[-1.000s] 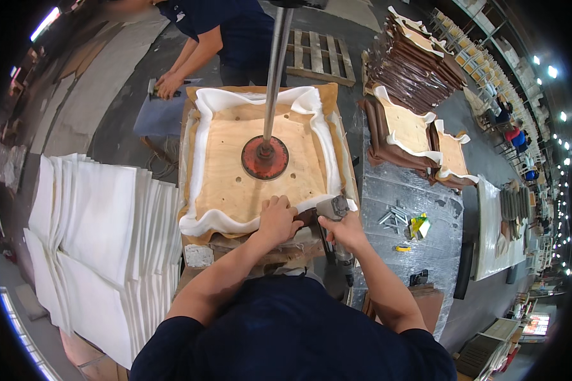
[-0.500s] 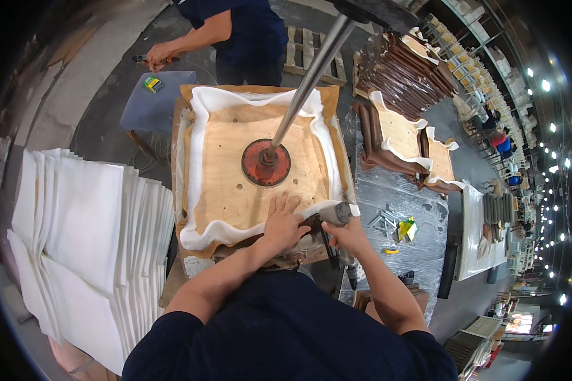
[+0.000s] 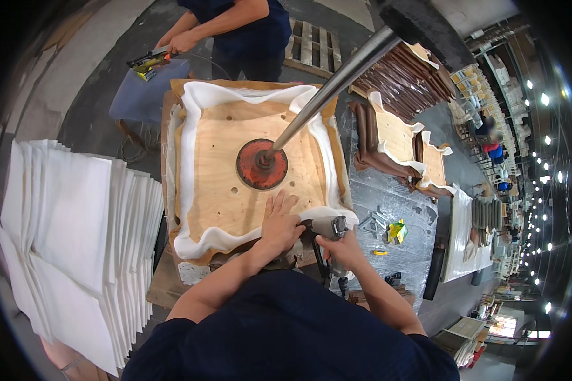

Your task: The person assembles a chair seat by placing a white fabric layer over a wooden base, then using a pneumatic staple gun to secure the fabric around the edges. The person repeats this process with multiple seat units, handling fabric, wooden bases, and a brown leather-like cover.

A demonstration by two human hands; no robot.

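Left hand (image 3: 282, 225) now farther onto panel (image 3: 213, 171), right hand (image 3: 344, 249) gripping grey tool (image 3: 328, 226)

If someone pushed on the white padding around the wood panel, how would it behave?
The padding is probably soft and floppy: its edges ripple and curl. It is likely light for its size, looking like fluffy wadding. Pushed, it may crumple rather than slide, as the red disc seems to bear down on the panel.

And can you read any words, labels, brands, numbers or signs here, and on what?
No text is readable.
Yellow-and-green package on the plastic-covered grey table: any print is too small.
Yellow-and-green packet near the co-worker's hands: too small and blurred.
Grey metal handheld tool in the right hand: no legible marking.
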